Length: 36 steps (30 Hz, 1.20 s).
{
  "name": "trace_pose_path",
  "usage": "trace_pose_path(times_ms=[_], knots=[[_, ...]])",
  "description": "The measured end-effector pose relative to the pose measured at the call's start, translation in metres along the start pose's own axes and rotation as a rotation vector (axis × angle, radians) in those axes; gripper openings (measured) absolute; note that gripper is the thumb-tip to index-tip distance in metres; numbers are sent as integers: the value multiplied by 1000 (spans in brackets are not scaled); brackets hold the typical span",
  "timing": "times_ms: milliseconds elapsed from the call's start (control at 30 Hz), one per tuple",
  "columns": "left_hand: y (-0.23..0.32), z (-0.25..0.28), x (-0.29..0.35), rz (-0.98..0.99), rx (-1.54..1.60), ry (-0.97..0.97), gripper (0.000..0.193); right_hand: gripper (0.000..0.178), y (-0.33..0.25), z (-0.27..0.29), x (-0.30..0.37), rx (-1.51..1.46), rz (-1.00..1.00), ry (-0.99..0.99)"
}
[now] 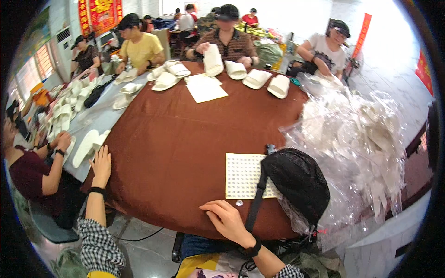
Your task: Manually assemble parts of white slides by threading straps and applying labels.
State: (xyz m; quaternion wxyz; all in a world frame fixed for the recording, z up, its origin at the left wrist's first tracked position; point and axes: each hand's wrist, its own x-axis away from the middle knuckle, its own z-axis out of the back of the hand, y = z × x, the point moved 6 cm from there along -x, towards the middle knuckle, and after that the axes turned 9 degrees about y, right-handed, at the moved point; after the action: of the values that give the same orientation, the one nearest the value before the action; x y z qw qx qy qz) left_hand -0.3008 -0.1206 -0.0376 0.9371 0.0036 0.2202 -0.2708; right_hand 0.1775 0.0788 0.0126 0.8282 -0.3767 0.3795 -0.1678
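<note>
We see two long, flat, white slippers [85,149] lying at the near right edge of the pale grey-blue table [96,119], side by side and partly overlapping. The long axis of the larger one runs away from us and leans to the right. Our left hand [101,164] is by far the nearer: the slippers lie just to the left of its fingers, which point away from us, roughly along that same axis. The fingers are spread apart and closed on nothing we can see; whether their tips touch the white material, we cannot tell.

Our right hand [227,222] is well apart from the slippers, on the near edge of the brown cloth-covered table [157,153], thumb and fingers loosely parted and gripping nothing that shows. Just beyond it we see a small, round, whitish piece [239,203] and a square cream sheet with rows of small dark marks [241,171], and to its right a black mesh cap [296,180] with its black strap [256,206].

Farther out, a co-worker's hands [63,140] are left of our slippers, and a crumpled clear plastic bag [343,139] spreads over the right side.
</note>
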Motion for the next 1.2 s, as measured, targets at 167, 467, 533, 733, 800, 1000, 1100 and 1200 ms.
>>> trace_pose_path(times_ms=[167,467,533,733,800,1000,1100,1200], knots=[[51,33,6,-235,-106,-240,47,21,6,-5,3,-82,-24,-87],[248,161,33,-703,332,-343,52,25,-25,11,-24,-289,-176,-421],[280,147,32,-743,417,-315,57,27,-48,20,-44,-272,-86,-451],[339,103,58,-861,262,-491,68,31,-58,46,-127,30,208,-351],[342,86,61,-750,395,-566,70,31,-33,51,-158,89,163,-341],[344,86,61,-776,418,-583,73,31,81,97,-251,280,-163,-180],[341,87,61,-759,426,-596,73,29,165,106,-267,-53,-522,-49],[347,88,62,-763,457,-597,74,29,238,131,-269,-336,-713,272]])
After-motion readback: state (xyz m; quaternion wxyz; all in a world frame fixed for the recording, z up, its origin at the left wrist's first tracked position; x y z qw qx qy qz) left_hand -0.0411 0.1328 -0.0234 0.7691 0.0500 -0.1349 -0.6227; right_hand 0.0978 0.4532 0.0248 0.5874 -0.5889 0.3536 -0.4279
